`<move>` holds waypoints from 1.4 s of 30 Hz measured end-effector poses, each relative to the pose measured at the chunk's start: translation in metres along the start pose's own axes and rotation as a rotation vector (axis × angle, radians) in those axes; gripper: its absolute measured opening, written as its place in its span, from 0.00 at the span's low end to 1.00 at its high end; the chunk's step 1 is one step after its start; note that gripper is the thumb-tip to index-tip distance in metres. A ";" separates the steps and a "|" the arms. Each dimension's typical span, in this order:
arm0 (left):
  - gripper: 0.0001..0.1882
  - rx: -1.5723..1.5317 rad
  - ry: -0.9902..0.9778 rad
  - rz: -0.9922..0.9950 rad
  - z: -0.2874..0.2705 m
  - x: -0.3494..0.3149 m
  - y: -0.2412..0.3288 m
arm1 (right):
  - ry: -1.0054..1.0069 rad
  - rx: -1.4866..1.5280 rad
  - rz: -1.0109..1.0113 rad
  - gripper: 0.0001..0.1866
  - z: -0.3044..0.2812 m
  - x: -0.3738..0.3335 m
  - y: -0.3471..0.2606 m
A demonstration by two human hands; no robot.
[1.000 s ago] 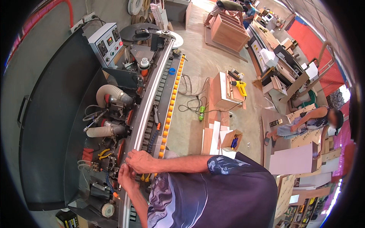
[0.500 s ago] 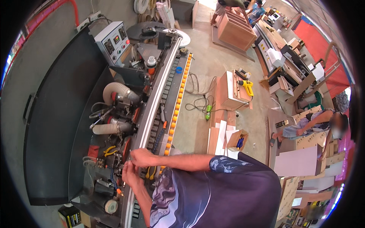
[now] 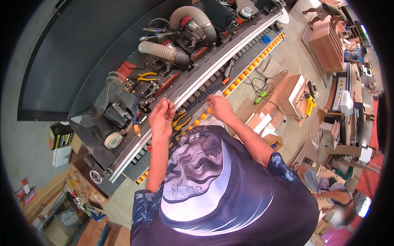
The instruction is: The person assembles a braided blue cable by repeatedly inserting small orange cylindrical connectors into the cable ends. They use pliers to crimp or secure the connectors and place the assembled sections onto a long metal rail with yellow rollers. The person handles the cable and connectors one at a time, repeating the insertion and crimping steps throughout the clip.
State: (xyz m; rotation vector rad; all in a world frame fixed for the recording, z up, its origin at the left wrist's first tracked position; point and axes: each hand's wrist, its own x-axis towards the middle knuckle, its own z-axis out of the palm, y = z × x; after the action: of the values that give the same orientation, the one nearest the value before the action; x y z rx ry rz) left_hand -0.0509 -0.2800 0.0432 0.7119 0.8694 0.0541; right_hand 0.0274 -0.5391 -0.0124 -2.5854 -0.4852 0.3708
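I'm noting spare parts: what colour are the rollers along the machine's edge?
The rollers are yellow-orange, seen best in the head view.

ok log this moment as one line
left hand: by silver rail; right hand: by orange rollers; hands: apart; held items: unclear

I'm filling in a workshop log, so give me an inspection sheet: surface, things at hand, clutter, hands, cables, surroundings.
Surface: dark machine bed, crossed by a long silver rail.
Things at hand: yellow-handled pliers between the hands; orange-yellow rollers along the near edge.
Clutter: blue ring; red cloth inside the machine.
Hands: left hand by the rail, fingers curled; right hand near the rollers; any small thing held cannot be told.
Cables: dark cable looped on the floor.
Surroundings: wooden cabinet with a person bending over it.
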 end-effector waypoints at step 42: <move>0.22 0.079 -0.087 0.136 0.008 -0.012 -0.004 | 0.047 0.191 -0.489 0.10 -0.094 0.014 -0.032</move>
State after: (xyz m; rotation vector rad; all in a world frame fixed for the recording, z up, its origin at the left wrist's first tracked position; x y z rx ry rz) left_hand -0.0539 -0.2914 0.0525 0.8411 0.7422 0.1094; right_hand 0.0635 -0.5451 0.0813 -2.1926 -0.9839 0.1747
